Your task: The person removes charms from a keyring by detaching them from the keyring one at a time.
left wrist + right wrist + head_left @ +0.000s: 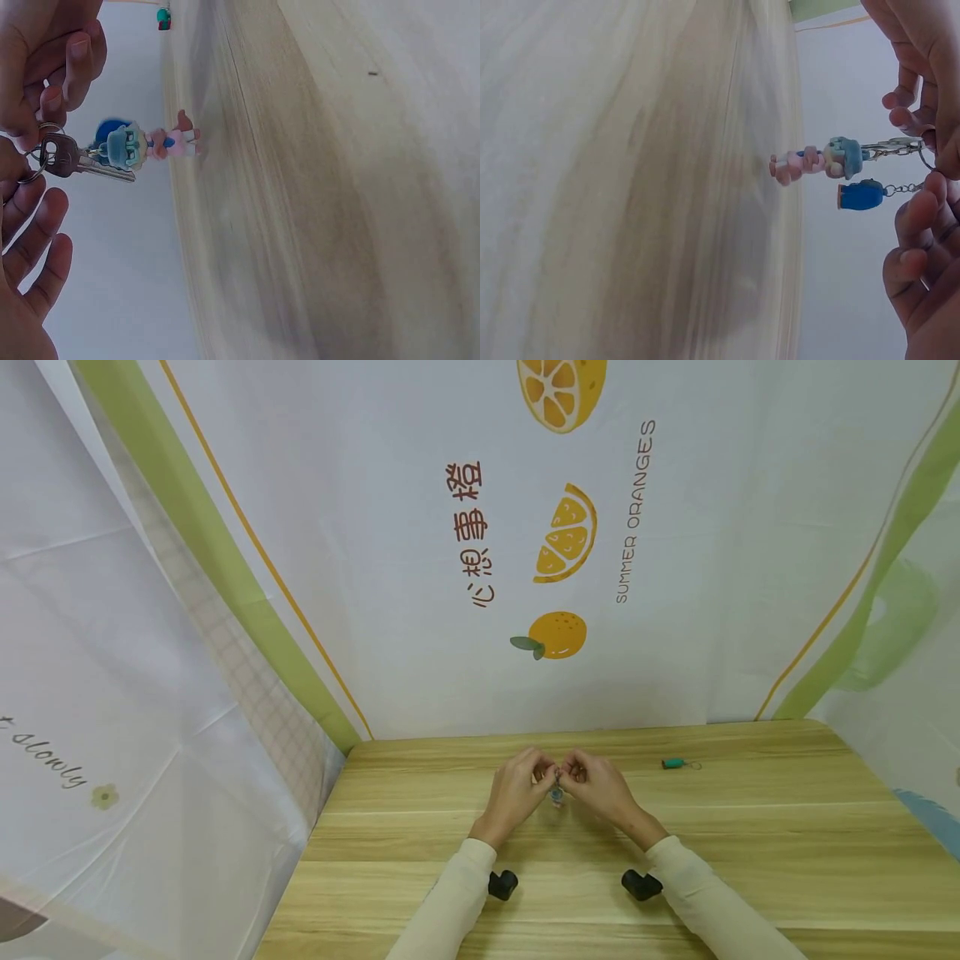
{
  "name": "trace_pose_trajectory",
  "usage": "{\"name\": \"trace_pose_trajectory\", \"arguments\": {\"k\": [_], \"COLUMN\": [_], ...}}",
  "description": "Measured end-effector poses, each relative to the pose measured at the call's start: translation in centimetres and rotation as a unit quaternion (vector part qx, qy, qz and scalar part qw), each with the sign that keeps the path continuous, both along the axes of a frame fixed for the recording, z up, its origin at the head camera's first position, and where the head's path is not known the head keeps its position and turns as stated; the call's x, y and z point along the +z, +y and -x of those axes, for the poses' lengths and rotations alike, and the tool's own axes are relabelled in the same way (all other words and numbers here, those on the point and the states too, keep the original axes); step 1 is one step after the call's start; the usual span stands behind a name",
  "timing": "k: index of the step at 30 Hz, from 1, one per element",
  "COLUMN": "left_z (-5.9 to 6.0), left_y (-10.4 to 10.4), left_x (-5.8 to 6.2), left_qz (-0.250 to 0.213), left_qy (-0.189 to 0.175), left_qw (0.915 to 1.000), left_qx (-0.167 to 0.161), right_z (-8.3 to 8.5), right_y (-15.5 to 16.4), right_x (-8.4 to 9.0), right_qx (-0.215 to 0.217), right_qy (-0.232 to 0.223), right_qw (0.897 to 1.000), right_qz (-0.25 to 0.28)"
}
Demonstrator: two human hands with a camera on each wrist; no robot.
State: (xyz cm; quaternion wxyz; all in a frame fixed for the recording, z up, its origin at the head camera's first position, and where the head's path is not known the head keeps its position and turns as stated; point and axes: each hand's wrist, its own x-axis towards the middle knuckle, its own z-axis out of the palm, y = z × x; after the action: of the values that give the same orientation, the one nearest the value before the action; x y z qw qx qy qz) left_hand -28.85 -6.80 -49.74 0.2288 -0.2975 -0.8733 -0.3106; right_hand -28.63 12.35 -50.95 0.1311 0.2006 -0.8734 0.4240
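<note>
My left hand (516, 789) and right hand (600, 789) meet over the middle of the table, fingertips close together. Between them both hands pinch a metal key ring (34, 177). From it hang a key (66, 156), a small figurine charm (814, 160) with a blue-green hat and pink body, and a blue charm (861, 196) on a short chain. In the head view the fingers hide most of the ring. The charms dangle just above the wooden surface.
A green keychain (674, 763) with a thin ring lies on the wooden table (750, 843), to the right of the hands. Black wrist mounts (502, 885) show under the forearms. Printed white cloth (390, 568) hangs behind the table and along its sides.
</note>
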Motion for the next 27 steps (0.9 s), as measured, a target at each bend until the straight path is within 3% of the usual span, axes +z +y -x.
{"name": "trace_pose_trajectory", "arguments": {"k": [16,27], "left_z": [0.3,0.27], "left_y": [-0.17,-0.15], "left_x": [0.02,0.03], "left_qz": [0.008,0.005], "left_qy": [0.004,0.001], "left_qw": [0.9999,0.9999], "left_qx": [0.009,0.009], "right_z": [0.05,-0.08], "right_y": [0.23,0.38], "right_x": [-0.14,0.12], "right_qx": [0.04,0.029], "right_qy": [0.035,0.007], "right_qw": [0.999,1.0], "right_qz": [0.009,0.008]}}
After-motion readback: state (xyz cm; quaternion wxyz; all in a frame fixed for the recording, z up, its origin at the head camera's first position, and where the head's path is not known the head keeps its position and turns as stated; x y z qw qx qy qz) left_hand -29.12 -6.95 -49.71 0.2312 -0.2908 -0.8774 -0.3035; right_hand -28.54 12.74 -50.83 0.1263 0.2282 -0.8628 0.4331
